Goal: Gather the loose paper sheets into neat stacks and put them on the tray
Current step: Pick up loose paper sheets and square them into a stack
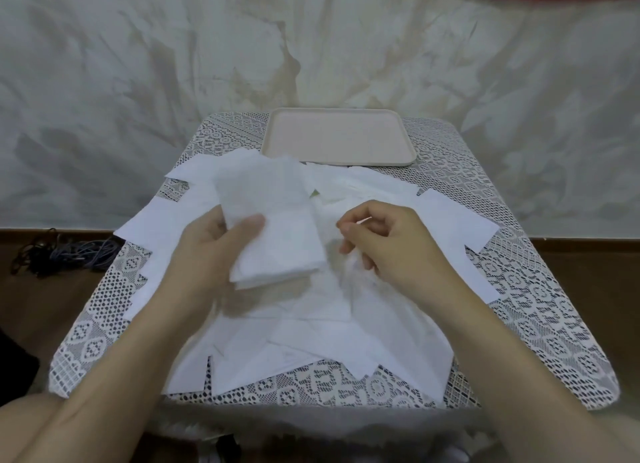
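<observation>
My left hand (207, 241) grips a stack of white paper sheets (277, 220), thumb on top, lifted above the table's middle. Just right of the stack, my right hand (384, 241) hovers with curled fingers over the loose white sheets (311, 338); whether it pinches a sheet edge is unclear. Loose sheets lie spread and overlapping across most of the small table. A pale pink tray (337, 161) sits at the table's far edge, with nothing on it.
The table wears a white lace cloth (540, 324) and stands before a draped pale sheet on the wall. A tangle of dark cords (59, 253) lies on the floor to the left.
</observation>
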The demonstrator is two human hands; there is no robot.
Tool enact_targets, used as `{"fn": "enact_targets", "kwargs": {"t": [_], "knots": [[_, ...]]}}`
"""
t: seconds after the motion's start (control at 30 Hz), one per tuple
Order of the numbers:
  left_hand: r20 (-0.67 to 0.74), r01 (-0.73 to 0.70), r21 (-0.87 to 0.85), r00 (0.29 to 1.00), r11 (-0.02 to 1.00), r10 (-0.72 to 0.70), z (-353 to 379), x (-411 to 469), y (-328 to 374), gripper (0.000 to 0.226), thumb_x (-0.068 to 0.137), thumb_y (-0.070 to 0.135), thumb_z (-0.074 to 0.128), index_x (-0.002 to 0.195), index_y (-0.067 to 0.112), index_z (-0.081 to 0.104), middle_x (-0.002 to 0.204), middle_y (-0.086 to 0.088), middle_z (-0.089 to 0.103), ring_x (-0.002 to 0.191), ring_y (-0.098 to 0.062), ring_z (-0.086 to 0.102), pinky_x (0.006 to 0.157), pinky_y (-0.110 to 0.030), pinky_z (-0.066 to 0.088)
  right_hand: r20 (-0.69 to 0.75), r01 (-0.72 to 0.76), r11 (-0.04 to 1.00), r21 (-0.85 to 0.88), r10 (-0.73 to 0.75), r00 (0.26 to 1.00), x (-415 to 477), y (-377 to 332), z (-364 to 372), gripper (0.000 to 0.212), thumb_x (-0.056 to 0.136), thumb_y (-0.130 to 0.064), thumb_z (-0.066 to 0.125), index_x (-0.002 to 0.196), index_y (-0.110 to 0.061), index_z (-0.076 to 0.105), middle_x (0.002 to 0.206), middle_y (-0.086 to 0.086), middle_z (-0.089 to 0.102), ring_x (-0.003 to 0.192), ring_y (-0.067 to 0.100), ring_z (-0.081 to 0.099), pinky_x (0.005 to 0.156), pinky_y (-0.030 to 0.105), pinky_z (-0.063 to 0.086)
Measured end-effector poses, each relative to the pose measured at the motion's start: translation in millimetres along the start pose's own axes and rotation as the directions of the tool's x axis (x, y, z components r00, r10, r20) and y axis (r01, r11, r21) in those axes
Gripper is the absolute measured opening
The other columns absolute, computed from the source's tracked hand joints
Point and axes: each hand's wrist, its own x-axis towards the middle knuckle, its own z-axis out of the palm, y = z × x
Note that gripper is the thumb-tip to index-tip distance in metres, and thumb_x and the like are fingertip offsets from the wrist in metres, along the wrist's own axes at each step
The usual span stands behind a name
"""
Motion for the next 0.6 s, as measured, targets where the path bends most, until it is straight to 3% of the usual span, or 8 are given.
{"fn": "enact_targets", "kwargs": {"t": [0.1, 0.2, 0.37, 0.47, 0.53, 0.6], "knots": [[-0.044, 0.015, -0.003, 0.999, 1.000, -0.015, -11.9, 9.5, -0.3, 0.012, 0.101, 0.020, 0.067, 0.103, 0.021, 0.079, 0.108, -0.005, 0.080, 0.093, -0.023, 0.073, 0.092, -0.050, 0.053, -0.096, -0.031, 0.976, -0.216, 0.010, 0.995, 6.6, 9.6, -14.3, 0.011, 0.094, -0.028, 0.067, 0.083, -0.026, 0.070, 0.069, -0.009, 0.073, 0.059, 0.008, 0.062, 0.062, 0.030, 0.049], [-0.025, 0.039, 0.015, 0.999, 0.999, -0.039, -9.4, 10.5, -2.9, 0.011, 0.099, 0.024, 0.069, 0.096, 0.028, 0.080, 0.092, -0.011, 0.073, 0.077, -0.031, 0.062, 0.073, -0.052, 0.046, -0.103, -0.102, 0.926, -0.364, 0.068, 0.992, 7.9, 16.4, -18.4, 0.014, 0.092, -0.038, 0.068, 0.084, -0.027, 0.069, 0.069, -0.011, 0.071, 0.071, 0.010, 0.066, 0.066, 0.029, 0.044], [-0.006, 0.080, 0.037, 0.997, 0.996, -0.080, -4.9, 10.9, -4.1, 0.015, 0.103, 0.025, 0.064, 0.095, 0.026, 0.077, 0.085, -0.015, 0.064, 0.072, -0.033, 0.053, 0.060, -0.044, 0.037, -0.084, -0.100, 0.925, -0.367, 0.074, 0.994, 11.2, 17.7, -9.1, 0.017, 0.091, -0.042, 0.068, 0.084, -0.027, 0.070, 0.068, -0.011, 0.067, 0.067, 0.008, 0.061, 0.062, 0.026, 0.039], [-0.006, 0.087, 0.026, 0.996, 0.996, -0.087, -7.2, 11.6, -4.4, 0.014, 0.102, 0.026, 0.065, 0.098, 0.026, 0.078, 0.089, -0.017, 0.067, 0.076, -0.034, 0.056, 0.063, -0.048, 0.039, -0.095, -0.074, 0.913, -0.401, 0.039, 0.995, 14.3, 15.0, 1.0, 0.015, 0.092, -0.043, 0.067, 0.088, -0.029, 0.069, 0.069, -0.014, 0.063, 0.067, 0.002, 0.059, 0.062, 0.023, 0.036], [-0.010, 0.087, 0.033, 0.996, 0.996, -0.087, -10.0, 11.7, -3.4, 0.012, 0.101, 0.028, 0.067, 0.100, 0.029, 0.079, 0.092, -0.021, 0.072, 0.076, -0.034, 0.061, 0.064, -0.051, 0.045, -0.105, -0.047, 0.909, -0.415, 0.004, 0.994, 20.2, 10.8, 8.6, 0.017, 0.093, -0.045, 0.067, 0.098, -0.029, 0.069, 0.081, -0.015, 0.065, 0.076, 0.000, 0.059, 0.068, 0.024, 0.037], [-0.003, 0.077, 0.031, 0.997, 0.997, -0.077, -12.0, 9.9, -3.0, 0.012, 0.094, 0.032, 0.073, 0.104, 0.031, 0.080, 0.108, -0.020, 0.076, 0.082, -0.035, 0.069, 0.073, -0.065, 0.052, -0.071, -0.031, 0.897, -0.440, 0.000, 0.997, 26.8, 6.4, 18.7, 0.030, 0.092, -0.049, 0.067, 0.114, -0.029, 0.068, 0.098, -0.014, 0.067, 0.095, 0.008, 0.062, 0.079, 0.027, 0.038]]}}
